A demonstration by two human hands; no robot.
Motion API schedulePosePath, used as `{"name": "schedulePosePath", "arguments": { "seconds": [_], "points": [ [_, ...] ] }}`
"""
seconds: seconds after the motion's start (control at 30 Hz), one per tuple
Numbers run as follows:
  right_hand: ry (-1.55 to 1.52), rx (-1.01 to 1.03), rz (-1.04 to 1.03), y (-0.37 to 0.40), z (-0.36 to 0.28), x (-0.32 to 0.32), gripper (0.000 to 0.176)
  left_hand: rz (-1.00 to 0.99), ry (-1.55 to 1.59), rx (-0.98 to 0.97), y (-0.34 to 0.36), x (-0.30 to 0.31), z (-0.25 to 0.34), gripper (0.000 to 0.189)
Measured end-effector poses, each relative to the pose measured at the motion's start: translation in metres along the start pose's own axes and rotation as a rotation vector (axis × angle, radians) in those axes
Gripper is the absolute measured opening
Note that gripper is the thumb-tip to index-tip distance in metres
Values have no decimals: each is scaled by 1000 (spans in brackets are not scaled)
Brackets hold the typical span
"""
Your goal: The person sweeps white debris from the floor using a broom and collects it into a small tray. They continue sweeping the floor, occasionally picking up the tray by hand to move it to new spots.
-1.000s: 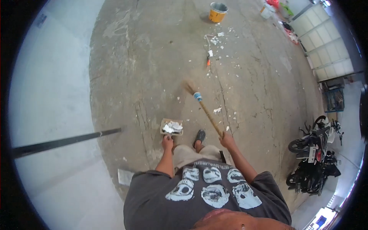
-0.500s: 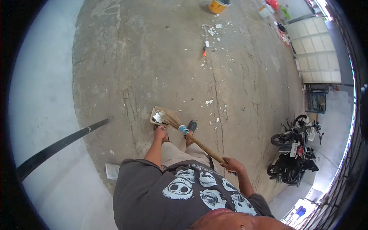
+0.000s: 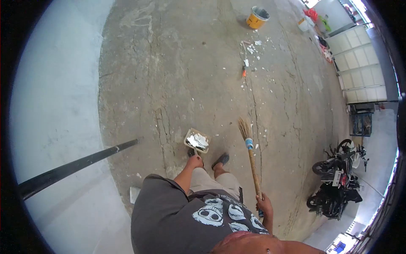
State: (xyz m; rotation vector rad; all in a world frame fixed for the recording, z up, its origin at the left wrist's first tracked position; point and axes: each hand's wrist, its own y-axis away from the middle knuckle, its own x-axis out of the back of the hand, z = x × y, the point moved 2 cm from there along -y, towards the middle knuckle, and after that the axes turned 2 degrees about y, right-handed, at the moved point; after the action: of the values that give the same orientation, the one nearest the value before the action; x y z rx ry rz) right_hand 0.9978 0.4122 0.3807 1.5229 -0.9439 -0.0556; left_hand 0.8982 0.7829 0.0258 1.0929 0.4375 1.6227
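Note:
My left hand (image 3: 195, 161) is closed around the short handle of a beige dustpan (image 3: 192, 131), low in front of my left foot. White flakes and chips (image 3: 198, 141) are heaped in the pan. In my right hand (image 3: 264, 204) is the long wooden handle of a broom (image 3: 254, 169), gripped near its end. The broom's straw bristles point forward, right of my feet, bound with a blue and white band. Small white chips lie on the concrete close to the bristles.
Ahead on the concrete floor (image 3: 177, 84) are scattered white scraps and an orange-handled tool (image 3: 244, 73). Beyond them stands a yellow bucket (image 3: 255, 21). Motorcycles (image 3: 336, 182) are parked at right. A black pole (image 3: 80, 167) slants from the left wall (image 3: 55, 106).
The broom has swung away from the dustpan to the right, its bristles now off the pan. The heap in the pan shows more fully, and the whole view has shifted slightly.

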Motion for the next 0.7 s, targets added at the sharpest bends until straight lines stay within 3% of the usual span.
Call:
{"name": "schedulePosePath", "arguments": {
  "seconds": [0.13,0.2,0.33,0.4,0.53,0.7],
  "points": [
    [129,-58,57,-9,4,-34,45,-56,89,-36,9,10,0,24],
    [393,12,-28,-4,-6,-44,50,-44,84,-17,11,10,-1,22],
    [458,142,-181,-19,38,-53,50,-21,-50,-13,8,9,2,24],
    [235,148,-255,-9,44,-46,47,52,-19,-6,1,6,10,24],
    [132,-13,-315,23,28,-14,47,4,-47,-30,-19,-2,12,25],
    [-108,-77,-238,25,56,5,46,106,-37,-74,-19,14,16,26]
  ]
}}
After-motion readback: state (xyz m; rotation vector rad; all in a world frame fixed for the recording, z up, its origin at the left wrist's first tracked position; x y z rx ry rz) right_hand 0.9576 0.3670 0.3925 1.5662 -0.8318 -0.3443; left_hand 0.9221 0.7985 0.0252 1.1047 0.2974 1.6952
